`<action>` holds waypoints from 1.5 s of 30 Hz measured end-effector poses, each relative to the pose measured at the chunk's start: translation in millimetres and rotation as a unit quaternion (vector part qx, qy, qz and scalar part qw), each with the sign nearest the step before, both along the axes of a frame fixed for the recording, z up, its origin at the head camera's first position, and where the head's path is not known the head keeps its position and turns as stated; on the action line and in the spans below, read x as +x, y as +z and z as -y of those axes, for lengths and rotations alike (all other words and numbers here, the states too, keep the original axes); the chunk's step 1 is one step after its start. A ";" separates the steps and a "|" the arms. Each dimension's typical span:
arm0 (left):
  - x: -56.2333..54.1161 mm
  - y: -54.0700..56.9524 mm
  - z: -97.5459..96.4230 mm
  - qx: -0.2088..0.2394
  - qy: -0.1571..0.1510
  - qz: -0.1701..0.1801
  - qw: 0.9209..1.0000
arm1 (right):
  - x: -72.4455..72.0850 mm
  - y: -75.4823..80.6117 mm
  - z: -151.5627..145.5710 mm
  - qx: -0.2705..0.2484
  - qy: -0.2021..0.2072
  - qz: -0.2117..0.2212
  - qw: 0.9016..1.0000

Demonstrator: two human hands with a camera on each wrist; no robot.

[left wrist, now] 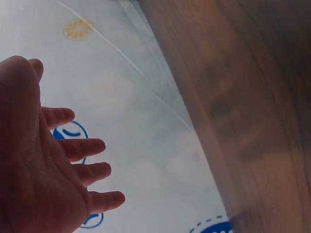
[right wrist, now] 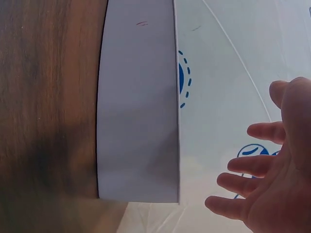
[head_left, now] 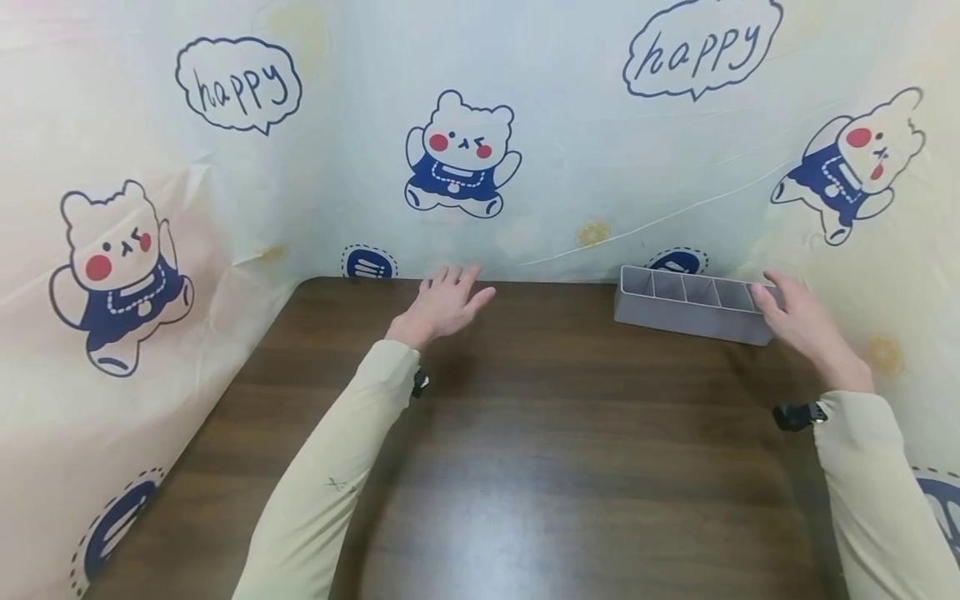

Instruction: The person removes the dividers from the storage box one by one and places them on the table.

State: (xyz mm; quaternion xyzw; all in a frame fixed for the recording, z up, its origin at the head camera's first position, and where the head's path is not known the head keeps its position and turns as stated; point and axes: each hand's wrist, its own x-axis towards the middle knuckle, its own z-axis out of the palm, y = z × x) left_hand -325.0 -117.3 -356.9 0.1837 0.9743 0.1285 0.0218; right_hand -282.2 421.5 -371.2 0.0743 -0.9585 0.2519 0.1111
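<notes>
A long grey box (head_left: pixel 690 319) with a row of several open compartments sits at the far right of the brown table. My right hand (head_left: pixel 806 321) is at the box's right end, overlapping its corner in the head view. In the right wrist view, the fingers (right wrist: pixel 250 165) are spread and a gap shows between them and the box's side wall (right wrist: pixel 138 111). Over the table's back edge, left of the box, my left hand (head_left: pixel 442 304) hovers with straight, spread fingers and holds nothing. Its palm (left wrist: pixel 43 179) faces the left wrist camera.
The brown wooden table (head_left: pixel 525 433) has a rounded back left corner. A pale printed sheet (head_left: pixel 555 125) with bears and "happy" bubbles hangs behind it and along both sides. The box stands close to this sheet.
</notes>
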 end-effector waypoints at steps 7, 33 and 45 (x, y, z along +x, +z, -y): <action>5.1 -9.1 -27.7 0.020 -0.005 0.009 1.000 | 6.4 -19.9 -6.8 -0.027 -0.014 0.000 1.000; 5.8 -29.5 -93.1 0.109 -0.030 0.055 0.992 | 7.3 -54.2 -31.7 -0.105 -0.131 -0.003 0.986; -0.3 -37.9 -126.4 0.181 -0.018 0.051 0.982 | 2.5 -53.8 -29.6 -0.160 -0.129 0.054 0.977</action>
